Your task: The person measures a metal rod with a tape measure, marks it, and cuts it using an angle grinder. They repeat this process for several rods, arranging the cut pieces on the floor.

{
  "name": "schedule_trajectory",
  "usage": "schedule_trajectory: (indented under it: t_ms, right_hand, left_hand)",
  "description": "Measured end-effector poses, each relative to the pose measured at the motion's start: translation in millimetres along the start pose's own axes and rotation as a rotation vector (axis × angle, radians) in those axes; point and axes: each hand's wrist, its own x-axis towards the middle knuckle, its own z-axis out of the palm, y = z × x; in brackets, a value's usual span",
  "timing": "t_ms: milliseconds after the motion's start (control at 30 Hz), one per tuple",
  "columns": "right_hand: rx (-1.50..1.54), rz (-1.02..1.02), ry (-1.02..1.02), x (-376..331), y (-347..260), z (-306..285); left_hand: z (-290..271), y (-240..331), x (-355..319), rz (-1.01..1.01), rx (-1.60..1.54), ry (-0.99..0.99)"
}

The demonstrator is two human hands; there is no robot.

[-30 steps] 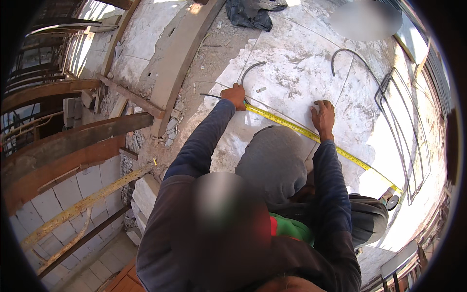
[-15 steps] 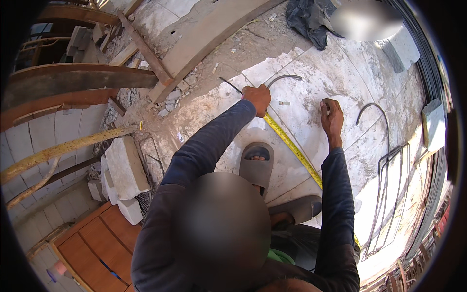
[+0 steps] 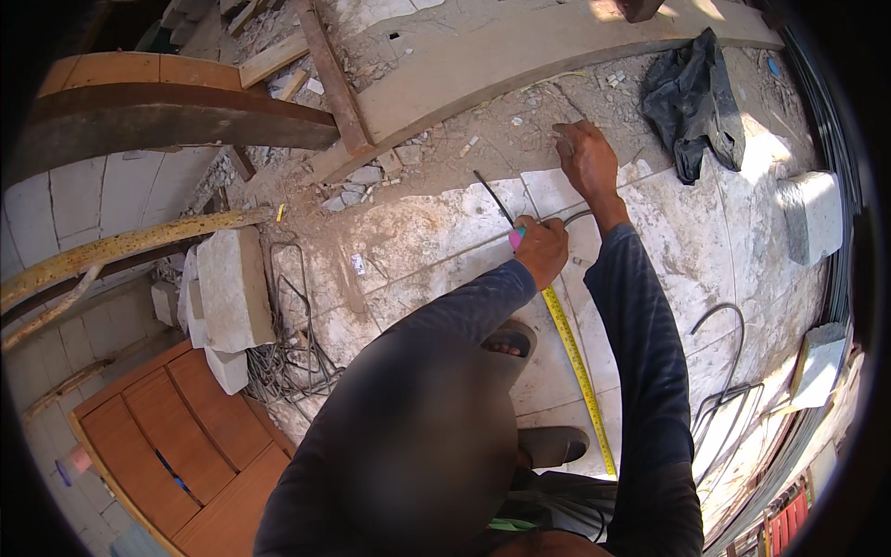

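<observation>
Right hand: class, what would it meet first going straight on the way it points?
The right hand would probably meet the long beam beyond the gritty ground; its height is unclear.

Building site (rubble (image 3: pixel 357 188), concrete blocks (image 3: pixel 232 292), probably bent rebar (image 3: pixel 742 336)).

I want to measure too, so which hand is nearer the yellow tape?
The left hand: the yellow measuring tape shows close beside it; the right hand is farther forward, nearer the black plastic.
</observation>
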Motion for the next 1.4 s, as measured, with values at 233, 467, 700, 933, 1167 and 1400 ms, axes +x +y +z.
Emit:
schedule_trajectory:
  t_ms: [233,467,700,933,1167,1400]
  right_hand:
    - [-0.169,-0.1,0.06,60.6,-7.3,61.8]
    - [-0.29,-0.025,-0.02,71.8,1.6,68.6]
    - [-0.182,0.064,0.022,67.5,-23.4,69.2]
    - [0.04,-0.198,-0.154,55.9,-72.3,87.1]
    - [0.434,-0.068,-0.137,34.3,-105.5,49.7]
    - [0.478,0.01,0.241,-42.4,-61.9,-48.3]
  left_hand:
    - [14.4,7.0,-0.9,-0.073,-0.283,0.218]
    - [-24.5,-6.3,-9.7,0.004,-0.018,-0.003]
    - [3.0,-2.0,-2.9,-0.058,-0.274,0.201]
    - [40.9,14.1,3.4,-0.13,-0.293,0.394]
    - [22.3,13.3,6.9,-0.077,-0.229,0.026]
    - [-4.7,1.2,0.0,0.022,-0.016,-0.135]
